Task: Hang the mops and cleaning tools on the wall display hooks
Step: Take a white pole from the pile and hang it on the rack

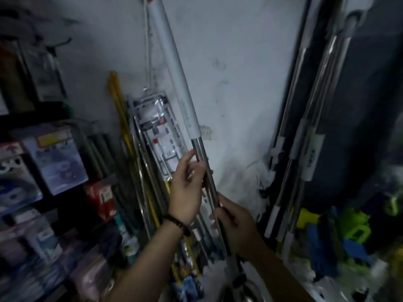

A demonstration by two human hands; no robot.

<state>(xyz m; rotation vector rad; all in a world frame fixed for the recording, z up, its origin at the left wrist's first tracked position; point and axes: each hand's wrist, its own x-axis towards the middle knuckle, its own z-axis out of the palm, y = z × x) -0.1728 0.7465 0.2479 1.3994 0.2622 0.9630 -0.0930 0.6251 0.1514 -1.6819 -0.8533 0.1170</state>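
Steel is what both grips have hold of in the head view: the bare lower shaft of the mop (pixel 208 179), which leans with its top tilted left against the white wall (pixel 239 73). The right grip (pixel 235 221) is the lower one and is wrapped fully round the shaft. Just above it, the left grip (pixel 187 188) is looser, its thumb and curled fingertips (pixel 201 165) pinching the steel a little below where the white sleeve (pixel 174 68) begins. Above the left grip the sleeve climbs out of the top of the picture, so I cannot tell whether its end has met a hook.

The step looks to be seating that top end. It would go best with the lower grip carrying the weight and lifting, and the upper one only steering. A packaged tool (pixel 157 127) hangs on a white cord (pixel 149 51) just left of the left grip, with a yellow handle (pixel 118 99) beyond it, and the shaft should stay off both. Well to the right of the right grip, the hung mops (pixel 305 127) show the straight line to match. Neither grip should let go until the hook is felt taking the load.
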